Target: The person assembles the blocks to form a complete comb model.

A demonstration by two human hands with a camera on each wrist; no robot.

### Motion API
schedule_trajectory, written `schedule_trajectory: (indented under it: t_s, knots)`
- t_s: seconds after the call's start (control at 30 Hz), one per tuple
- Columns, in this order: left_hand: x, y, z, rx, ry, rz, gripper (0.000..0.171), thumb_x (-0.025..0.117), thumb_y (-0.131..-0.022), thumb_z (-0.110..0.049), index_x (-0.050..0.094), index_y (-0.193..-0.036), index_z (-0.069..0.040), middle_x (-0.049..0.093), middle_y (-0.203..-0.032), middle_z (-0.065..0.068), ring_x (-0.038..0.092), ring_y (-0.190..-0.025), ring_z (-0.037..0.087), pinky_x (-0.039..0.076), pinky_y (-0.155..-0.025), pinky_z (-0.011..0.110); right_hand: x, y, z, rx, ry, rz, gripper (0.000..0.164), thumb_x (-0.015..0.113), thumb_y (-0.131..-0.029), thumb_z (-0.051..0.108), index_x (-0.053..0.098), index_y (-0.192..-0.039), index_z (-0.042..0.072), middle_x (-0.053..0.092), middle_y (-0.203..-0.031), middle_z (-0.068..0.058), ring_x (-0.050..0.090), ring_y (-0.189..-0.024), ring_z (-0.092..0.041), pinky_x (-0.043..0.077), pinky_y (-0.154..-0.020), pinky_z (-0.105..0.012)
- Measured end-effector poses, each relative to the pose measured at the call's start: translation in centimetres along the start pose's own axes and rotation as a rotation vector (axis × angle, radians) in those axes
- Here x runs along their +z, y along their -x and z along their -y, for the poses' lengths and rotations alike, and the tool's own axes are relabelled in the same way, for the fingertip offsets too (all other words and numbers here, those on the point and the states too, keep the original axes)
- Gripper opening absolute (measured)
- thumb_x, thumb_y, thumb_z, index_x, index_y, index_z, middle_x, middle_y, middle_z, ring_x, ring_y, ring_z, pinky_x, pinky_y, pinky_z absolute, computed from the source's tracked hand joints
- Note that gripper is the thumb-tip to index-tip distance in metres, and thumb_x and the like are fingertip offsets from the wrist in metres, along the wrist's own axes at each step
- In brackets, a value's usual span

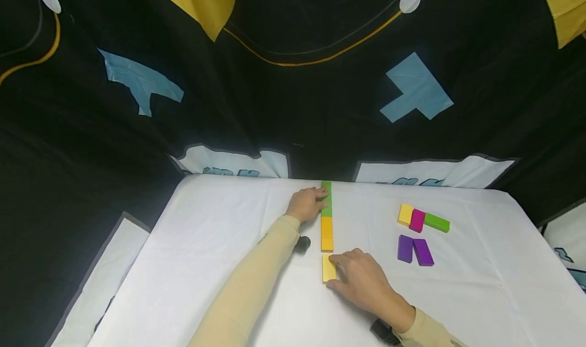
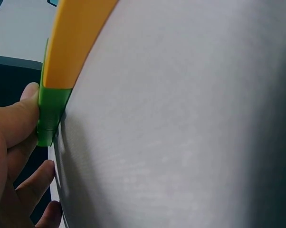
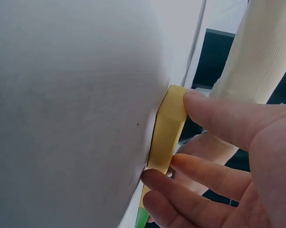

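A line of blocks runs toward the far table edge, with a green section (image 1: 327,208) at the far end and an orange section (image 1: 326,227) nearer. My left hand (image 1: 305,204) touches the green section with its fingertips. Close up in the left wrist view, the thumb lies against the green block (image 2: 52,107), while other fingers stretch out below it. With thumb and fingers, my right hand (image 1: 363,281) pinches a yellow block (image 1: 328,269). A small gap separates that block from the orange end. The right wrist view shows the yellow block (image 3: 167,128) between thumb and fingers.
Right of the line, a yellow block (image 1: 405,214), a magenta block (image 1: 416,221) and a green block (image 1: 437,222) lie together. Closer to me are two purple blocks (image 1: 405,249). A white cloth (image 1: 220,220) covers the table, and a dark curtain (image 1: 284,113) hangs behind it.
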State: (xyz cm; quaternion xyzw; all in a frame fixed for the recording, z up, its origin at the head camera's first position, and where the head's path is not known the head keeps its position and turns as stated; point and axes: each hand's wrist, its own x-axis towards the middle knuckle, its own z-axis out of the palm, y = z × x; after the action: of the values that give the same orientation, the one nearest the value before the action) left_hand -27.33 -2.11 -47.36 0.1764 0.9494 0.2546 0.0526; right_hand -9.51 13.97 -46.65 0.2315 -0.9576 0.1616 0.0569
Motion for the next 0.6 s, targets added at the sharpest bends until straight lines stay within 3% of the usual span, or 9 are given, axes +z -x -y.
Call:
schedule_trajectory:
  t_s: [0.6]
  knots:
    - [-0.05,0.1,0.03,0.011,-0.007,0.0,0.044,0.068,-0.097,-0.031,0.061,-0.14,-0.022,0.047,-0.152,-0.01,0.043,-0.142,0.023,0.033,-0.119,0.04,0.04,-0.74,0.04,0.019,-0.013,-0.009,0.046,0.088,-0.075,0.037,0.077,-0.109,0.007,0.076,-0.097,-0.003,0.066,-0.086,-0.019,0.057,-0.076,-0.036]
